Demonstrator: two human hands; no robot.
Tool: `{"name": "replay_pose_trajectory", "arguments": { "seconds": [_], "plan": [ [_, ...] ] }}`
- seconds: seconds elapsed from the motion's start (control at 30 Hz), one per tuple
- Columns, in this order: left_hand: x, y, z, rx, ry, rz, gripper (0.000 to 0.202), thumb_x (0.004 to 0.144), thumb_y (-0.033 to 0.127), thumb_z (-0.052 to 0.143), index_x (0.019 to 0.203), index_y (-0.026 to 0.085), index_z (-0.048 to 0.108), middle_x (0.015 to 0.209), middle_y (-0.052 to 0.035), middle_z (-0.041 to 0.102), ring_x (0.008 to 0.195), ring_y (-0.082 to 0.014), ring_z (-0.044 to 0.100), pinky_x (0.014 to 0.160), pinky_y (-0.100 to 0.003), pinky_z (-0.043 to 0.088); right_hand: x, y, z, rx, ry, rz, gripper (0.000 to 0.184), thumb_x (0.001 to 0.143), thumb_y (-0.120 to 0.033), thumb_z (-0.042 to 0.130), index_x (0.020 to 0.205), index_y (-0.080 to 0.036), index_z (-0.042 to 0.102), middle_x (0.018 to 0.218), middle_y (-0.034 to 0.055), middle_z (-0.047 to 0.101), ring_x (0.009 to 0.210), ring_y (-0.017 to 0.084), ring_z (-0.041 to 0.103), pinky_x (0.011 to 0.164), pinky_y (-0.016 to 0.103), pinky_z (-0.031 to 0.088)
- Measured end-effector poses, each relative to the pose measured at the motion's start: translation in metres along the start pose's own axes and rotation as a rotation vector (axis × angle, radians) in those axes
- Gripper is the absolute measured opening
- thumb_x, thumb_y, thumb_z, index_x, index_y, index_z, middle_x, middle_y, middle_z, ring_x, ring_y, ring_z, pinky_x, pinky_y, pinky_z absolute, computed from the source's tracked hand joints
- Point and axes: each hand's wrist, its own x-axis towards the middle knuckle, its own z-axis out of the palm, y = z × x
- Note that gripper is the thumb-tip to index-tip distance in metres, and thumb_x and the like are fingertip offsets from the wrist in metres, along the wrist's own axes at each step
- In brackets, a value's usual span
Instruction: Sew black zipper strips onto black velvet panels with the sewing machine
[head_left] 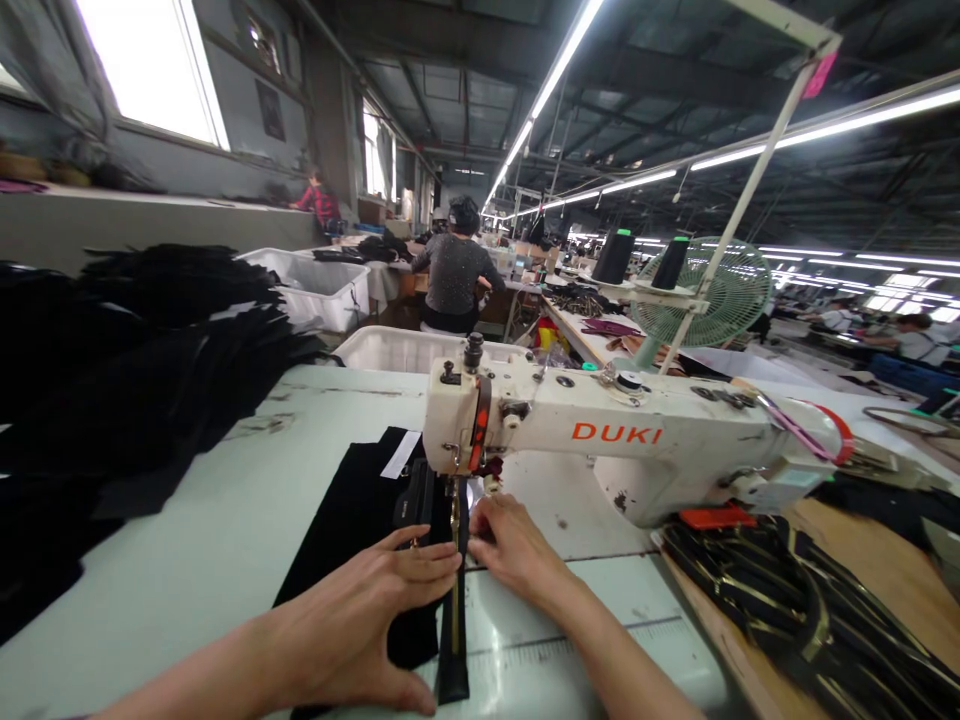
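Observation:
A black zipper with gold-coloured teeth runs lengthwise under the needle area of a white sewing machine marked DUKI. To its left and partly beneath it lies a black fabric piece with a white strip near its far end. My left hand is open, its fingers stretched flat over the fabric and reaching the zipper, thumb spread toward me. Close to the presser foot, my right hand is closed, with curled fingers pinching at the zipper's right edge; its fingertips are partly hidden.
Stacked black fabric covers the table's left side. On the right lies a pile of black zippers with gold teeth. White bins stand beyond the table. Thread cones and a green fan rise behind the machine. A person sits ahead.

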Motion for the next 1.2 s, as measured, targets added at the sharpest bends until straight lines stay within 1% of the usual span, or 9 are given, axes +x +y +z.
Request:
{"name": "replay_pose_trajectory", "arguments": {
  "seconds": [0.17,0.33,0.47,0.63,0.7,0.83,0.97,1.13,1.2],
  "plan": [
    [0.001,-0.004,0.005,0.024,0.02,0.024,0.077,0.076,0.048,0.077,0.143,0.022,0.05,0.145,-0.0116,0.049,0.134,-0.0314,0.046,0.119,-0.049,0.023,0.002,-0.009,0.007,-0.045,0.08,0.063,0.019,0.084,-0.006,0.056,0.099,-0.016,0.062,0.098,0.0083,0.065,0.096,0.022,0.059,0.082,0.03,0.042],
    [0.002,-0.003,0.003,0.038,0.051,0.029,0.073,0.075,0.048,0.078,0.14,0.024,0.054,0.14,-0.0109,0.055,0.13,-0.0304,0.051,0.116,-0.046,0.031,0.0,-0.018,0.011,-0.109,0.142,0.115,0.012,0.086,-0.01,0.058,0.091,-0.018,0.065,0.097,0.0076,0.066,0.097,0.025,0.058,0.083,0.034,0.042],
    [0.004,-0.001,0.0,0.068,0.052,0.04,0.069,0.074,0.05,0.078,0.134,0.019,0.06,0.137,-0.013,0.057,0.126,-0.0324,0.055,0.113,-0.045,0.037,0.014,-0.015,0.01,-0.155,0.189,0.164,0.013,0.091,-0.016,0.054,0.093,-0.015,0.067,0.099,0.0128,0.067,0.1,0.027,0.059,0.084,0.035,0.043],
    [0.008,0.0,-0.001,0.084,0.062,0.05,0.068,0.072,0.052,0.08,0.129,0.019,0.064,0.134,-0.0136,0.059,0.123,-0.0334,0.058,0.111,-0.046,0.04,0.027,-0.003,0.005,-0.143,0.168,0.147,0.014,0.091,-0.027,0.06,0.083,-0.019,0.069,0.091,0.0078,0.07,0.095,0.022,0.063,0.08,0.028,0.043],
    [0.009,0.001,-0.001,0.069,0.07,0.067,0.067,0.072,0.052,0.08,0.128,0.018,0.065,0.134,-0.0142,0.06,0.122,-0.0328,0.058,0.111,-0.045,0.04,0.023,-0.003,0.006,-0.142,0.159,0.141,0.014,0.091,-0.026,0.06,0.083,-0.018,0.069,0.09,0.0077,0.07,0.094,0.022,0.063,0.08,0.028,0.043],
    [0.011,0.0,0.0,0.063,0.06,0.109,0.063,0.076,0.049,0.078,0.127,0.015,0.065,0.131,-0.0163,0.062,0.122,-0.0316,0.059,0.11,-0.044,0.041,0.02,-0.009,0.009,-0.166,0.181,0.172,0.019,0.095,-0.021,0.051,0.094,-0.014,0.068,0.098,0.0135,0.069,0.101,0.025,0.061,0.082,0.031,0.043],
    [0.011,0.0,0.0,0.086,0.045,0.123,0.058,0.08,0.046,0.075,0.127,0.013,0.065,0.129,-0.0169,0.064,0.124,-0.0306,0.057,0.111,-0.043,0.04,0.021,-0.012,0.012,-0.182,0.178,0.161,0.018,0.095,-0.022,0.051,0.096,-0.015,0.068,0.099,0.0123,0.069,0.102,0.025,0.061,0.082,0.03,0.044],
    [0.01,0.002,-0.002,0.08,0.055,0.128,0.056,0.081,0.046,0.075,0.125,0.013,0.066,0.128,-0.0164,0.065,0.122,-0.0296,0.059,0.11,-0.04,0.041,0.02,-0.011,0.014,-0.211,0.204,0.163,0.017,0.094,-0.016,0.051,0.096,-0.014,0.067,0.096,0.013,0.068,0.099,0.026,0.062,0.08,0.031,0.045],
    [0.011,0.003,-0.002,0.07,0.067,0.135,0.055,0.08,0.046,0.076,0.123,0.013,0.067,0.125,-0.0161,0.067,0.121,-0.0301,0.06,0.11,-0.039,0.041,0.021,-0.01,0.014,-0.212,0.217,0.152,0.016,0.094,-0.019,0.052,0.096,-0.015,0.067,0.097,0.0126,0.068,0.101,0.026,0.061,0.08,0.03,0.045]
  ]
}}
